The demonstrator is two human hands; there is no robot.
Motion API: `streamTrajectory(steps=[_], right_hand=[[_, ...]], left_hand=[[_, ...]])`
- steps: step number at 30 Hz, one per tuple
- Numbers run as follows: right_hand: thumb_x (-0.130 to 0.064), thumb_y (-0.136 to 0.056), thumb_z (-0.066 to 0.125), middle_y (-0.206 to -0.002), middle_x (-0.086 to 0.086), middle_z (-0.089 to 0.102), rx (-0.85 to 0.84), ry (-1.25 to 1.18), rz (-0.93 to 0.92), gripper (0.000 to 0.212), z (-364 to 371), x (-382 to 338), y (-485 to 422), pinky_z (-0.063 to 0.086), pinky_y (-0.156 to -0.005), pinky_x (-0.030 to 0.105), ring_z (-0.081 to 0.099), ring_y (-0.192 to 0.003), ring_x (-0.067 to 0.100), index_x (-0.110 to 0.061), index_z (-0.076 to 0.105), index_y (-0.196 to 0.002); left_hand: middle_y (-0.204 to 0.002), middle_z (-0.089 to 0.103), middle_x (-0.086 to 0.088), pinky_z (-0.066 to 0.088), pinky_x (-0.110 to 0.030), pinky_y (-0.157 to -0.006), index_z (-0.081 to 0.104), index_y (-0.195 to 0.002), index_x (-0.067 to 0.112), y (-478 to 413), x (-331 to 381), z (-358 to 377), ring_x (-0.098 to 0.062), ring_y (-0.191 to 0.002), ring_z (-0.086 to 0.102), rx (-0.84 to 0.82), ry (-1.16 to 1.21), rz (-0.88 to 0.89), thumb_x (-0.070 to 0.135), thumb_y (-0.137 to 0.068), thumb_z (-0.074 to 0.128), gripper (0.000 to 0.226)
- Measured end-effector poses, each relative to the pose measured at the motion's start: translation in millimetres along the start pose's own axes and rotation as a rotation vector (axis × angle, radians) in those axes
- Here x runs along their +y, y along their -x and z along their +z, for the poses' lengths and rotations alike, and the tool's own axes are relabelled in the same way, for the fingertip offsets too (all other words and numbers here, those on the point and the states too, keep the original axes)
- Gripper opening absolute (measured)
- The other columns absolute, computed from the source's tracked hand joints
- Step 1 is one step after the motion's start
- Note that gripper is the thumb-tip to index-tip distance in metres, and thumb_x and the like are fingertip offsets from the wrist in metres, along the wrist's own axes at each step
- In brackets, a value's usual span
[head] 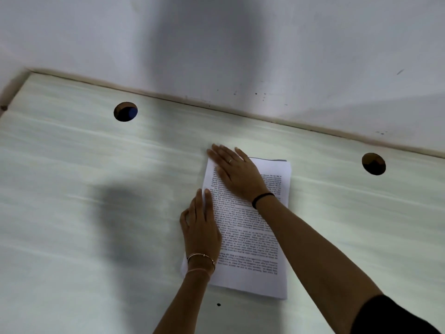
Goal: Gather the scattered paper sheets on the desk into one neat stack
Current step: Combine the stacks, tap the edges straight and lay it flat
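Observation:
A stack of printed white paper sheets (252, 239) lies on the pale wood-grain desk (72, 189), slightly right of centre. My right hand (237, 173) lies flat on the stack's far left corner, fingers spread and pointing away from me. My left hand (201, 227) rests palm down along the stack's left edge, fingers together, partly on the paper and partly on the desk. Neither hand grips the sheets. Lower sheets peek out a little at the far edge and the near left corner.
Two round cable holes pierce the desk, one at the far left (125, 111) and one at the right (373, 163). A white wall (216, 44) rises directly behind the desk. A small dark spot (218, 304) marks the desk near the stack's front edge.

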State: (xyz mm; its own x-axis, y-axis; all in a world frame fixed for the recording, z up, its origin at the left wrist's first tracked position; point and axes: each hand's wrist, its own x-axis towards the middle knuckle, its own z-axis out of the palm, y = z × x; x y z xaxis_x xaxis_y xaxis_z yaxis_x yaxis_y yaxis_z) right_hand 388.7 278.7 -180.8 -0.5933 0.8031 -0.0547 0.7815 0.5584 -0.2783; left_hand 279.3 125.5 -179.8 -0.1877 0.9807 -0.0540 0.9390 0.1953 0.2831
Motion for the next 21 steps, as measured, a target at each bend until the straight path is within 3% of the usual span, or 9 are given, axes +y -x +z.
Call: streamTrajectory(steps=[4, 9, 13, 21], right_hand=[[-0.038, -0.101, 0.018, -0.16, 0.0, 0.014, 0.061, -0.001, 0.125, 0.054, 1, -10, 2, 0.009, -0.12, 0.047, 0.008, -0.148, 0.013, -0.018, 0.016, -0.152], [-0.032, -0.101, 0.026, -0.161, 0.004, 0.009, 0.152, -0.099, 0.289, 0.056, 16, -51, 75, 0.007, -0.121, 0.041, 0.003, -0.149, 0.015, -0.012, 0.012, -0.152], [-0.03, -0.1, 0.031, -0.161, 0.006, 0.009, 0.167, -0.12, 0.397, 0.058, 24, -73, 139, 0.012, -0.121, 0.039, 0.003, -0.149, 0.016, -0.008, 0.014, -0.151], [-0.041, -0.096, 0.04, -0.16, 0.012, 0.004, 0.168, -0.104, 0.561, 0.073, 30, -78, 218, 0.014, -0.12, 0.045, 0.003, -0.149, 0.025, -0.002, 0.011, -0.15]], left_hand=[[-0.143, 0.044, -0.013, 0.04, -0.047, -0.103, 0.033, -0.142, 0.011, 0, 1, -3, -0.028, -0.126, 0.05, -0.005, 0.012, -0.009, 0.017, -0.078, 0.053, 0.068], [-0.147, 0.039, -0.011, 0.037, -0.046, -0.104, 0.027, -0.145, 0.013, 0, 2, -6, -0.026, -0.13, 0.044, -0.023, 0.014, -0.032, 0.015, -0.084, 0.035, 0.061], [-0.148, 0.038, -0.011, 0.035, -0.047, -0.104, 0.026, -0.145, 0.013, 1, 3, -6, -0.026, -0.131, 0.042, -0.027, 0.018, -0.026, 0.015, -0.082, 0.042, 0.065], [-0.148, 0.037, -0.01, 0.035, -0.048, -0.104, 0.027, -0.145, 0.013, 3, -1, -5, -0.027, -0.13, 0.043, -0.017, 0.003, 0.0, 0.013, -0.079, 0.035, 0.067]])
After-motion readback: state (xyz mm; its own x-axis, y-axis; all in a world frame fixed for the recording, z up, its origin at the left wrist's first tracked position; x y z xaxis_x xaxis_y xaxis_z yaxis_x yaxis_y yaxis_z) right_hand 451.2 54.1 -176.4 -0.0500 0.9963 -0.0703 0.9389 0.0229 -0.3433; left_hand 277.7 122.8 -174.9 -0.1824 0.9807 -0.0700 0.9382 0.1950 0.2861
